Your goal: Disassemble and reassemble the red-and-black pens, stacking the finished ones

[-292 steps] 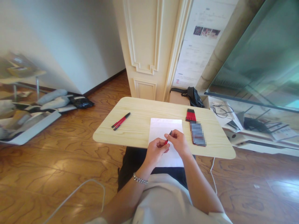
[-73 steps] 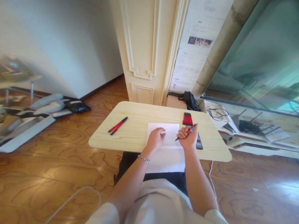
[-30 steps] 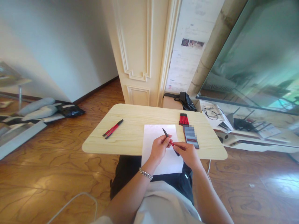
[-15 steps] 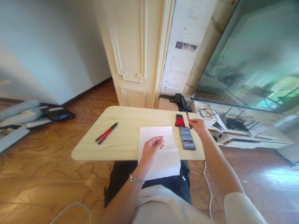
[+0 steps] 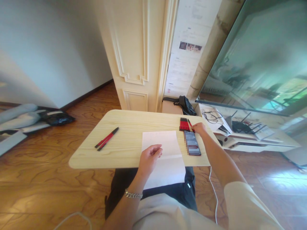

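At the table's right side my right hand [image 5: 199,128] pinches the lower end of a red pen with a black tip [image 5: 190,124]. That pen slants on or just over the tabletop, close beside a row of several red and black pens [image 5: 184,124]. Just below the row lies a phone [image 5: 192,143], its screen partly blurred. My left hand [image 5: 150,158] is over a white sheet of paper [image 5: 165,166], fingers loosely curled toward the thumb, nothing visible in them. The sheet overhangs the table's near edge. Two more red and black pens [image 5: 106,139] lie together on the left.
The light wood table [image 5: 129,123] stands before a cream panelled door [image 5: 134,64]. Beyond its far right corner are a black bag [image 5: 186,105] and a white cabinet [image 5: 259,142] with a router and cables. A white cable [image 5: 213,191] hangs at the right.
My right hand has brought its pen left, closer to the row, and the pen now leans more. My left hand has shifted slightly left and down over the paper.
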Demonstrator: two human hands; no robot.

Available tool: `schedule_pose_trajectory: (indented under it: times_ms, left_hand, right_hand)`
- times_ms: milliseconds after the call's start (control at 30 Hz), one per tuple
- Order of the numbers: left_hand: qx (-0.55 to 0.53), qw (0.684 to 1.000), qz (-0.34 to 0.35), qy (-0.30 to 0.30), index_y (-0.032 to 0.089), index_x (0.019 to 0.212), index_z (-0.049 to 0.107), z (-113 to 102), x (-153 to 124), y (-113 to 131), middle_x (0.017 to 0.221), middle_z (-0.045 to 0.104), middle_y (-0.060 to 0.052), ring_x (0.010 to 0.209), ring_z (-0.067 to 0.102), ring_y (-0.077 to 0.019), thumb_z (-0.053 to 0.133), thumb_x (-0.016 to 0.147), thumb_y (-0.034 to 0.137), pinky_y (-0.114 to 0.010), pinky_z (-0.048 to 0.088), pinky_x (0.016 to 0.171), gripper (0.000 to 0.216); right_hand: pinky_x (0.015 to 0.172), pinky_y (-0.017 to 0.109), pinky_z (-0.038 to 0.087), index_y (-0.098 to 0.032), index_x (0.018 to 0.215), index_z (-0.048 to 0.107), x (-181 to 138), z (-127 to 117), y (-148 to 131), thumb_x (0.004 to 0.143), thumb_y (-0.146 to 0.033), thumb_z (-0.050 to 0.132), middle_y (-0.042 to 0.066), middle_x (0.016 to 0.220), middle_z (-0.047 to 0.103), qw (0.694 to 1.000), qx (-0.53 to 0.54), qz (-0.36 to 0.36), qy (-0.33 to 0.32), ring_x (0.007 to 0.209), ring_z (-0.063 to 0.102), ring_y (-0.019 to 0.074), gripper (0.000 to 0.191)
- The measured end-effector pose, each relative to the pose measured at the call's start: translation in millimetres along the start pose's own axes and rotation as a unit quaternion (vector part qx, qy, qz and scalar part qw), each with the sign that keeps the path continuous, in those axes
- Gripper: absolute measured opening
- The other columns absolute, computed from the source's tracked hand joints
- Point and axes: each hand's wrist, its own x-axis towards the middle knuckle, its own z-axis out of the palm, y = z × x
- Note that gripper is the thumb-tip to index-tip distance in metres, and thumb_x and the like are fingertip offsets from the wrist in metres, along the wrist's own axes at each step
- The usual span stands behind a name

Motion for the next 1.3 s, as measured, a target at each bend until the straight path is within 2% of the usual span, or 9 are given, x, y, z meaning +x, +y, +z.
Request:
schedule_pose_trajectory:
  times_ms: [500,600,667,733,833,900,1000,1133,1300]
  left_hand:
    - [0.020,1.000,0.024,0.006,0.015,0.098,0.067,-2.4,-4.0,0.8,0.082,0.069,-0.006,0.072,0.063,-0.0157,0.064,0.077,0.038,-0.027,0.050,0.067,0.031]
    - [0.062,0.997,0.048,0.013,0.016,0.100,0.067,-13.4,-2.6,5.2,0.083,0.070,-0.006,0.073,0.064,-0.0165,0.062,0.079,0.039,-0.027,0.050,0.066,0.031]
    - [0.117,0.990,0.075,0.037,0.017,0.099,0.067,-29.8,0.2,10.1,0.085,0.070,-0.007,0.075,0.064,-0.0175,0.060,0.080,0.040,-0.027,0.049,0.068,0.031]
    - [0.198,0.971,0.102,0.091,0.019,0.098,0.068,-54.1,3.8,16.1,0.089,0.071,-0.006,0.078,0.064,-0.0181,0.058,0.081,0.040,-0.028,0.049,0.073,0.029]
    - [0.354,0.917,0.109,0.146,0.020,0.098,0.068,-98.2,8.4,26.1,0.092,0.070,-0.006,0.077,0.063,-0.0179,0.054,0.083,0.039,-0.029,0.048,0.076,0.028]
    - [0.445,0.874,0.095,0.172,0.018,0.099,0.068,-125.8,10.3,32.9,0.096,0.070,-0.007,0.079,0.062,-0.0186,0.051,0.085,0.036,-0.031,0.047,0.079,0.028]
    - [0.548,0.808,0.040,0.210,0.019,0.098,0.068,-156.5,12.1,41.3,0.102,0.068,-0.009,0.090,0.061,-0.0217,0.047,0.087,0.033,-0.032,0.044,0.085,0.028]
    - [0.632,0.736,-0.029,0.238,0.019,0.103,0.067,-176.9,13.6,45.3,0.100,0.064,-0.012,0.095,0.058,-0.0255,0.042,0.088,0.037,-0.034,0.044,0.081,0.034]
    - [0.662,0.706,-0.076,0.238,0.019,0.106,0.065,-185.8,16.9,39.0,0.099,0.062,-0.014,0.093,0.058,-0.0280,0.040,0.088,0.044,-0.035,0.045,0.072,0.039]
  right_hand:
    - [0.064,0.027,0.043,-0.012,0.082,0.075,-7.0,6.0,-9.1,0.069,-0.033,0.068,0.010,0.067,0.069,1.000,0.022,-0.012,0.003,0.070,0.063,0.0201,0.025]
    - [0.063,0.027,0.042,-0.012,0.081,0.075,-12.6,2.8,-11.7,0.070,-0.033,0.067,0.010,0.066,0.069,1.000,0.021,-0.015,0.006,0.068,0.063,0.0197,0.025]
    - [0.063,0.027,0.042,-0.011,0.082,0.076,-18.2,-0.8,-14.0,0.072,-0.035,0.065,0.011,0.068,0.070,0.999,0.023,-0.019,0.015,0.070,0.064,0.0209,0.029]
    - [0.063,0.028,0.041,-0.009,0.086,0.075,-25.5,-4.3,-16.8,0.074,-0.039,0.062,0.013,0.074,0.071,0.999,0.027,-0.021,0.029,0.075,0.064,0.0235,0.035]
    - [0.064,0.031,0.040,-0.010,0.095,0.073,-44.1,-5.8,-22.7,0.079,-0.041,0.053,0.015,0.087,0.071,0.997,0.046,-0.027,0.062,0.080,0.063,0.0263,0.041]
    - [0.062,0.030,0.040,-0.010,0.094,0.073,-66.1,-3.2,-28.6,0.079,-0.046,0.052,0.013,0.084,0.071,0.984,0.121,-0.059,0.116,0.077,0.062,0.0252,0.045]
    - [0.056,0.029,0.040,-0.009,0.090,0.073,-114.8,3.6,-41.1,0.078,-0.057,0.050,0.011,0.073,0.069,0.967,0.212,-0.093,0.105,0.064,0.059,0.0219,0.055]
    - [0.054,0.028,0.039,-0.013,0.088,0.073,-186.7,11.6,-57.4,0.076,-0.061,0.053,0.007,0.064,0.066,0.958,0.254,-0.125,0.045,0.059,0.056,0.0195,0.053]
    - [0.059,0.028,0.041,-0.016,0.089,0.072,-236.1,17.9,-63.6,0.079,-0.056,0.053,0.005,0.067,0.066,0.949,0.281,-0.146,-0.003,0.064,0.058,0.0194,0.045]
